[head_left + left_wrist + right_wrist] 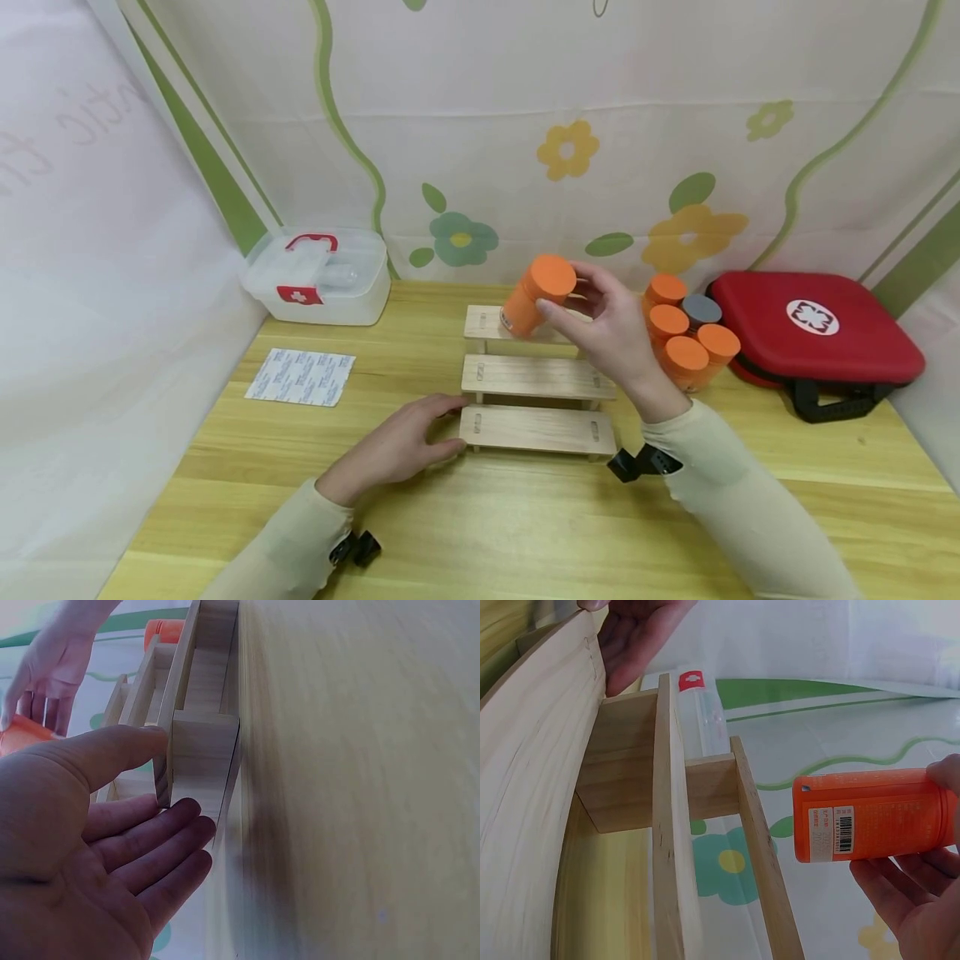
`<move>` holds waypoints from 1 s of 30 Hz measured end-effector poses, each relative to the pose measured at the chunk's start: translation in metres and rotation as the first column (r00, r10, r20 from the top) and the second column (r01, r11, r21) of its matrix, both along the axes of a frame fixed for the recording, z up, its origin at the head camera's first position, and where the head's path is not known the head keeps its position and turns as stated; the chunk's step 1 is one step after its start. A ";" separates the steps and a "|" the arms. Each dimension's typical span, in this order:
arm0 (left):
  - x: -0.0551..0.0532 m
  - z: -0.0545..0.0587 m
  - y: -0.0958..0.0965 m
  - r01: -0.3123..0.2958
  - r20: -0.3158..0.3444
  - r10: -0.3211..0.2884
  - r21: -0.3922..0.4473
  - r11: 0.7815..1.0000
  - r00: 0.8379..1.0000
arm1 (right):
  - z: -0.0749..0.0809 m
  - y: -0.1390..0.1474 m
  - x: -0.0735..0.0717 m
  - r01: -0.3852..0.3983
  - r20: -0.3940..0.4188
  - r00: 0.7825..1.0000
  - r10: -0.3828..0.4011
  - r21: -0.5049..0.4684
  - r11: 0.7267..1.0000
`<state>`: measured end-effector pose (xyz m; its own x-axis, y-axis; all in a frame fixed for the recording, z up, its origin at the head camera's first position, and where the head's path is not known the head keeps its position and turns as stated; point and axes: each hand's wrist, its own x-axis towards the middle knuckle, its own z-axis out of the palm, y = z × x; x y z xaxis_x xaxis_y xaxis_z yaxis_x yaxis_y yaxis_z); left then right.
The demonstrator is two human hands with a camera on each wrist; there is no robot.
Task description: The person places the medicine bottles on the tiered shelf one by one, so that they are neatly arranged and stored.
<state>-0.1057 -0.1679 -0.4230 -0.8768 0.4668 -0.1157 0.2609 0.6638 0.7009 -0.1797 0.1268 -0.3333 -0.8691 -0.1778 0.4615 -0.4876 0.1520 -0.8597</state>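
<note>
My right hand [611, 325] grips an orange bottle [525, 304] with an orange lid, thumb on the near side and fingers round the far side. The bottle is tilted over the left part of the top step of a three-step wooden display stand [536, 429]. In the right wrist view, a white barcode label [832, 834] shows near the bottle's base, which is apart from the top board. My left hand [401, 442] holds the left end of the lowest step between thumb and index finger; its other fingers [176, 889] extend beside the stand's end.
Several orange-lidded bottles [686, 354] and one grey-lidded bottle [702, 309] stand right of the stand. Beyond them lies a red first-aid case [862, 325]. On the left are a white plastic first-aid box [330, 292] and a flat printed packet [300, 377]. A patterned curtain hangs behind.
</note>
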 end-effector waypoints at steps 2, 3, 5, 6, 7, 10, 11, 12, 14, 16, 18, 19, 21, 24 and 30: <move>0.000 0.000 0.000 0.000 0.002 0.000 -0.001 1.000 1.000 | 0.000 -0.002 -0.003 -0.004 0.012 1.000 0.004 -0.006 1.000; 0.000 0.000 0.000 -0.001 0.002 0.001 -0.003 1.000 1.000 | -0.001 -0.003 -0.004 -0.005 0.019 1.000 0.005 -0.007 1.000; 0.000 0.000 0.000 -0.003 0.002 0.003 -0.005 1.000 1.000 | -0.001 -0.005 -0.006 -0.006 0.031 0.999 0.006 -0.006 1.000; 0.000 0.000 0.000 -0.003 0.001 0.003 -0.006 1.000 1.000 | -0.001 -0.006 -0.007 -0.006 0.039 0.999 0.006 -0.002 1.000; 0.000 0.000 0.000 -0.003 0.003 0.003 -0.006 1.000 1.000 | -0.001 -0.007 -0.008 -0.007 0.046 0.999 0.007 0.000 1.000; -0.001 0.000 -0.001 -0.005 0.006 0.005 -0.003 1.000 1.000 | 0.000 -0.010 -0.010 -0.013 0.064 0.998 0.013 0.009 1.000; -0.001 0.000 -0.001 -0.005 0.005 0.005 -0.002 1.000 1.000 | 0.000 -0.011 -0.011 -0.015 0.071 0.997 0.015 0.011 1.000; -0.001 0.000 -0.001 -0.004 0.005 0.004 -0.001 1.000 1.000 | 0.001 -0.013 -0.012 -0.019 0.077 0.997 0.018 0.011 1.000; -0.001 0.000 -0.001 -0.003 0.005 0.003 0.000 1.000 1.000 | 0.001 -0.015 -0.014 -0.027 0.087 0.996 0.026 0.009 1.000; -0.001 0.000 -0.001 0.001 0.005 -0.001 0.002 1.000 1.000 | 0.002 -0.018 -0.016 -0.030 0.092 0.995 0.029 0.014 0.999; 0.000 0.000 0.000 0.005 0.002 -0.005 0.005 1.000 1.000 | 0.002 -0.020 -0.017 -0.035 0.093 0.995 0.033 0.020 0.999; 0.000 0.000 0.000 0.006 0.001 -0.006 0.006 1.000 1.000 | 0.001 -0.022 -0.018 -0.039 0.094 0.995 0.036 0.025 0.999; 0.000 0.001 0.000 0.006 0.003 -0.006 0.009 1.000 1.000 | 0.001 -0.024 -0.020 -0.044 0.094 0.995 0.040 0.036 0.998; 0.001 0.001 0.000 0.004 0.005 -0.004 0.009 1.000 1.000 | 0.001 -0.028 -0.022 -0.051 0.093 0.995 0.046 0.045 0.998; 0.001 0.001 0.000 0.001 0.010 -0.001 0.008 1.000 1.000 | 0.000 -0.034 -0.025 -0.067 0.093 0.994 0.060 0.067 0.996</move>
<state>-0.1052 -0.1678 -0.4220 -0.8754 0.4682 -0.1205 0.2545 0.6583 0.7084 -0.2045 0.0928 -0.3332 -0.8926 -0.2631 0.3661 -0.4190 0.1843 -0.8891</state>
